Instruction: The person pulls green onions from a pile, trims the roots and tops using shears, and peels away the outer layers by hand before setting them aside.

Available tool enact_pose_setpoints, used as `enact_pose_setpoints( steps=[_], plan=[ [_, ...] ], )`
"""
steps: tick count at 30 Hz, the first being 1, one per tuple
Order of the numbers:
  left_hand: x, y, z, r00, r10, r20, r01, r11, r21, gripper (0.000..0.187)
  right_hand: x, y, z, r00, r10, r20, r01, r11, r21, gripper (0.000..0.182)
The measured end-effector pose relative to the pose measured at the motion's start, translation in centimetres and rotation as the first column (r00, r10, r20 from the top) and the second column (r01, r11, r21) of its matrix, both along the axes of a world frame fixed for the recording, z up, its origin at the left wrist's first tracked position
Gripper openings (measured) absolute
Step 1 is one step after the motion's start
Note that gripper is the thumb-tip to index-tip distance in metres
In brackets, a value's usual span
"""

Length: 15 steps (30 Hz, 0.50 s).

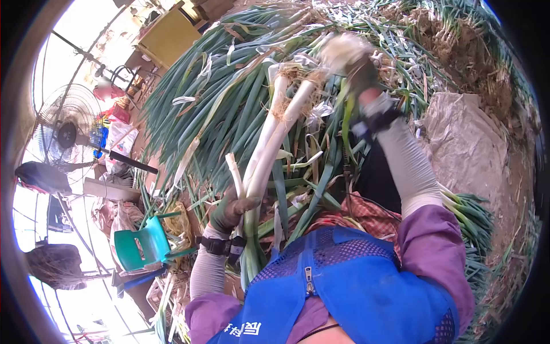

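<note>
My left hand [234, 209], in a dark-palmed work glove, is closed round a few thick green onions [269, 140]. Their long white stems point up and away, with brown stringy roots at the far ends, and the green leaves hang down past my wrist. A short peeled-back stalk [234, 172] sticks out beside my grip. Close to the root ends is my gloved right hand [348, 60], smeared by motion. Its fingers do not show clearly, nor whether it touches the roots. Beyond both hands lies a big heap of green onions [195, 109].
At the left stand a fan [67, 135] and a small green chair [140, 243]. A tan sheet [464, 143] lies on the ground at the right. More green onions [472, 218] lie beside my right elbow. Loose leaves and peelings [401, 57] cover the far side.
</note>
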<state>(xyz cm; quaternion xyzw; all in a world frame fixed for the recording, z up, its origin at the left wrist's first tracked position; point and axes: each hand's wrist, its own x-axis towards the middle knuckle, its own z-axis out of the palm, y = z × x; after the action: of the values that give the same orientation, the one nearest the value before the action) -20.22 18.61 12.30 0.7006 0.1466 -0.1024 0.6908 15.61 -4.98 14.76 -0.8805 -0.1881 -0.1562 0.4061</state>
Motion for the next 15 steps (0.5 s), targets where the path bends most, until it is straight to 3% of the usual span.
enact_pose_setpoints(
  steps=[2, 3, 6, 9, 10, 12, 15],
  plan=[
    [-0.6, -0.3, 0.3, 0.998, 0.015, 0.056, -0.021, 0.993, 0.115, 0.046, 5.6, -6.4, -0.9, 0.959, -0.274, -0.066, 0.269, 0.96, -0.075, 0.026],
    [-0.7, -0.3, 0.4, 0.996, 0.02, 0.086, -0.035, 0.984, 0.172, 0.045, 8.1, -11.1, -1.2, 0.924, -0.381, -0.01, 0.377, 0.918, -0.123, 0.028],
    [-0.1, -1.3, 0.2, 0.982, 0.148, 0.117, -0.159, 0.984, 0.082, 0.039, 13.3, -29.1, -3.4, 0.725, -0.637, 0.261, 0.687, 0.693, -0.217, 0.036],
    [1.7, -1.8, 0.5, 0.996, 0.086, 0.007, -0.086, 0.988, 0.127, 0.035, 13.5, -46.8, -6.9, 0.469, -0.76, 0.45, 0.875, 0.47, -0.117, 0.045],
    [2.3, -1.5, -0.7, 0.997, 0.081, 0.0, -0.079, 0.976, 0.203, 0.038, 5.1, -43.3, -5.1, 0.572, -0.623, 0.534, 0.814, 0.348, -0.466, 0.045],
    [3.4, -2.3, -1.4, 0.998, 0.062, 0.031, -0.067, 0.984, 0.164, 0.039, -1.1, -46.4, -8.6, 0.552, -0.77, 0.32, 0.754, 0.298, -0.585, 0.044],
    [5.0, -3.4, -1.0, 0.999, 0.032, 0.03, -0.036, 0.988, 0.15, 0.043, -9.2, -48.3, -15.3, 0.454, -0.888, -0.074, 0.655, 0.388, -0.649, 0.043]
  ],
)
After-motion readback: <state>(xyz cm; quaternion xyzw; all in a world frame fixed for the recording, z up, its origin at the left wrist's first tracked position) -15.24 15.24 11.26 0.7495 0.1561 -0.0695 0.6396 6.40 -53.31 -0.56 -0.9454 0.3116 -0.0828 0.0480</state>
